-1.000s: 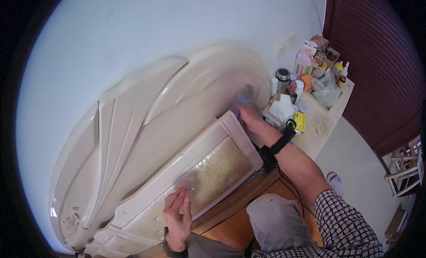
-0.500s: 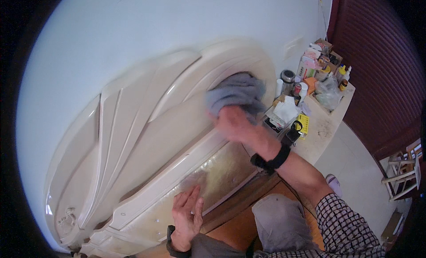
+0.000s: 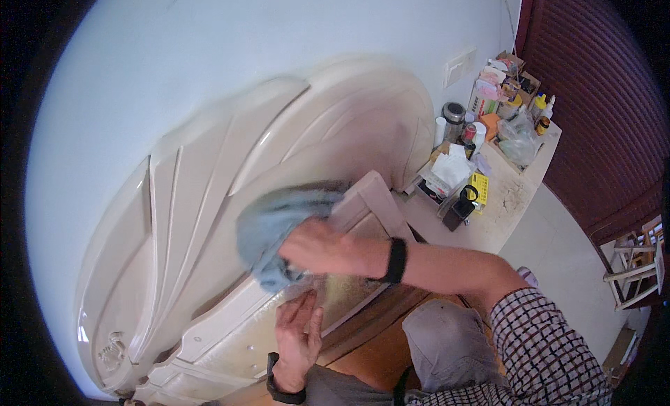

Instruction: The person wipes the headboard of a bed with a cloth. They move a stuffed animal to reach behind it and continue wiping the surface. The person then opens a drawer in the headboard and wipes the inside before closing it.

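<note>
A large cream headboard (image 3: 202, 175) with carved, fan-like ridges leans up against the pale wall. Bunched under my right hand (image 3: 314, 249) is a blue-grey cloth (image 3: 269, 228), pressed to the headboard's lower middle, just above its shiny padded panel (image 3: 223, 340). The right fingers are closed on the cloth and partly blurred. Lower down, my left hand (image 3: 296, 340) rests against the padded panel with its fingers stretched out and nothing in it. Its fingertips lie close below the hanging edge of the cloth.
To the right stands a cream cabinet top (image 3: 513, 207) crowded with a steel-lidded jar (image 3: 453, 120), white papers (image 3: 452, 167), a clear plastic bag (image 3: 518, 142), bottles and boxes. A dark red ribbed curtain or shutter (image 3: 593, 106) hangs beyond. A wooden stool (image 3: 631, 270) stands on the floor at far right.
My right hand has swept the cloth left and down from the headboard's right end to its lower middle. My left hand stays nearly in place.
</note>
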### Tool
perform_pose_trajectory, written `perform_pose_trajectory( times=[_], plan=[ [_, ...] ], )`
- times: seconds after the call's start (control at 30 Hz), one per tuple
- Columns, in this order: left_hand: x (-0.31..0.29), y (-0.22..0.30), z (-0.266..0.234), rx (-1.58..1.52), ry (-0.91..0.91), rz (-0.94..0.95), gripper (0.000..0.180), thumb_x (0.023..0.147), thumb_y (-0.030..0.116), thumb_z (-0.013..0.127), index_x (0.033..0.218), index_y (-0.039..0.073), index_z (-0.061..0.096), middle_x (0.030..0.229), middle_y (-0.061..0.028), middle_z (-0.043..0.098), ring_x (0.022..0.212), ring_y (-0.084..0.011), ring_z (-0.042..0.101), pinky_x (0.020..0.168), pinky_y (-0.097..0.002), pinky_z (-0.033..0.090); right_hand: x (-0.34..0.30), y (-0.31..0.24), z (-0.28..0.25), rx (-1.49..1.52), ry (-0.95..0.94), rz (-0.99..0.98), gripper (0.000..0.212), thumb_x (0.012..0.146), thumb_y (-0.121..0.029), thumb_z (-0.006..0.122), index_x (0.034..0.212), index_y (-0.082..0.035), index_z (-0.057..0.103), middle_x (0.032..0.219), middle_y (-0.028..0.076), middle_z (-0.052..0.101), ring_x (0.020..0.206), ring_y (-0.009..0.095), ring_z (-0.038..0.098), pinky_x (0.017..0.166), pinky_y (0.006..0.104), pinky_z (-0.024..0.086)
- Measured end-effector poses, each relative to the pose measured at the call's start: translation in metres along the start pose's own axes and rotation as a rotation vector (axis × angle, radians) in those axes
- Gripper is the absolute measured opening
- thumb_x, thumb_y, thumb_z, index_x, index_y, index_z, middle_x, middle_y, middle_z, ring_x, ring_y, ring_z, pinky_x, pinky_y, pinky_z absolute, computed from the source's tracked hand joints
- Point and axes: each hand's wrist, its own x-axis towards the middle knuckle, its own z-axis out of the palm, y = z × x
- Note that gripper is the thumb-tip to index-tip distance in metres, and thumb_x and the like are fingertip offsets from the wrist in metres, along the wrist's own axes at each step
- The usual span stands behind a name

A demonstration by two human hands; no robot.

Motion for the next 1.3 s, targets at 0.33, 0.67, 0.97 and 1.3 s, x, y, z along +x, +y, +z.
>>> perform_pose_trajectory(
  times=[0.33, 0.67, 0.97, 1.3],
  plan=[
    [0.006, 0.004, 0.003, 0.010, -0.062, 0.033, 0.029, 0.092, 0.011, 0.066, 0.117, -0.002, 0.070, 0.113, -0.0193, 0.070, 0.100, -0.0381, 0.063, 0.092, -0.0430, 0.049, -0.076, 0.120, -0.089, -0.361, 0.414, 0.554, 0.039, 0.076, -0.036, 0.075, 0.099, -0.005, 0.068, 0.095, 0.024, 0.068, 0.094, 0.044, 0.065, 0.080, 0.0539, 0.054],
    [0.005, -0.002, -0.011, 0.131, 0.201, 0.044, 0.034, 0.091, 0.009, 0.066, 0.123, -0.002, 0.067, 0.129, -0.0219, 0.063, 0.115, -0.0391, 0.060, 0.101, -0.0439, 0.046, -0.071, 0.130, -0.061, 0.284, 0.389, 0.972, 0.049, 0.089, -0.034, 0.065, 0.110, 0.010, 0.065, 0.103, 0.033, 0.067, 0.102, 0.048, 0.065, 0.089, 0.0529, 0.051],
    [-0.006, -0.052, -0.030, 0.371, 0.338, -0.204, 0.054, 0.087, 0.026, 0.073, 0.130, -0.003, 0.060, 0.137, -0.0245, 0.056, 0.129, -0.0418, 0.050, 0.111, -0.0535, 0.032, -0.031, 0.101, -0.087, 0.112, 0.549, 1.076, 0.047, 0.095, -0.038, 0.059, 0.101, 0.008, 0.068, 0.101, 0.033, 0.068, 0.102, 0.047, 0.065, 0.092, 0.0516, 0.050],
    [0.005, -0.071, -0.038, 0.417, 0.287, -0.120, 0.060, 0.076, 0.039, 0.083, 0.119, 0.000, 0.066, 0.112, -0.0208, 0.065, 0.105, -0.0384, 0.059, 0.101, -0.0505, 0.042, -0.044, 0.099, -0.082, -0.037, 0.058, 0.822, 0.046, 0.095, -0.032, 0.057, 0.125, 0.002, 0.062, 0.125, 0.028, 0.063, 0.118, 0.046, 0.058, 0.102, 0.0469, 0.047]
  ],
)
